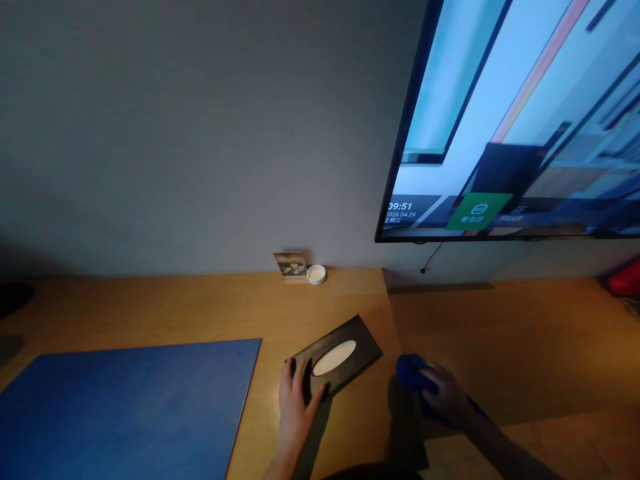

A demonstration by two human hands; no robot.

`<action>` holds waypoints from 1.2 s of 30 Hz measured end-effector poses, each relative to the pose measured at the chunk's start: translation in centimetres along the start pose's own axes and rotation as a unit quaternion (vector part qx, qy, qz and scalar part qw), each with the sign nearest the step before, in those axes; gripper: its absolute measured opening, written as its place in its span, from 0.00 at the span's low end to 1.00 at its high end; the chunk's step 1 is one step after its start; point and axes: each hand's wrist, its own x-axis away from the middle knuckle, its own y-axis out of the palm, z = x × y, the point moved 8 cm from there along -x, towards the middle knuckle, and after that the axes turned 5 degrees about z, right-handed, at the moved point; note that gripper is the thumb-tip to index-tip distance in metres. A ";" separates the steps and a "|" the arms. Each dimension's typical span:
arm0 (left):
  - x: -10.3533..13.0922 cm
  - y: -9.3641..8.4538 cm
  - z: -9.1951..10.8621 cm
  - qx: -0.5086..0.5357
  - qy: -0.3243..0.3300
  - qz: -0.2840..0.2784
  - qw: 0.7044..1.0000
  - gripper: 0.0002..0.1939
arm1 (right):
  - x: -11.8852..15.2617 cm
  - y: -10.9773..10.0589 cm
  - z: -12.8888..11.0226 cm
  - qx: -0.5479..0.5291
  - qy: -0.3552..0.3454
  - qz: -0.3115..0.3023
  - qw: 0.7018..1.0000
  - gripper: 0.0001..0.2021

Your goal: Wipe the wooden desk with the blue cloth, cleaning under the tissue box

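The left hand [295, 407] rests on the near end of a dark tissue box [337, 357], fingers over its edge. Right of the box, the right hand [445, 397] grips a blue cloth [413, 373]. A blue mat [130, 407] lies left of the box; a small white dish [316, 274] sits behind it by the wall, and a TV [520, 120] hangs above, to the right.

Matt wood desk [200, 307]; dark matt tissue box [360, 343]; blue cloth [410, 373].
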 end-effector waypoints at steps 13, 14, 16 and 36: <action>-5.0 2.3 0.9 -0.226 0.169 -0.248 0.927 0.55 | 1.2 23.1 -18.4 0.220 -0.326 -0.174 0.903 0.18; -5.1 2.2 0.5 -0.172 0.167 -0.241 0.940 0.54 | 0.2 23.3 -18.3 0.234 -0.319 -0.162 0.904 0.21; -5.4 1.6 -0.1 -0.077 0.177 -0.211 0.958 0.44 | -1.1 23.6 -18.0 0.255 -0.304 -0.141 0.907 0.26; -8.1 4.3 7.8 -0.274 0.295 -0.303 0.864 0.17 | -0.4 23.0 -15.9 0.259 -0.345 -0.129 0.893 0.23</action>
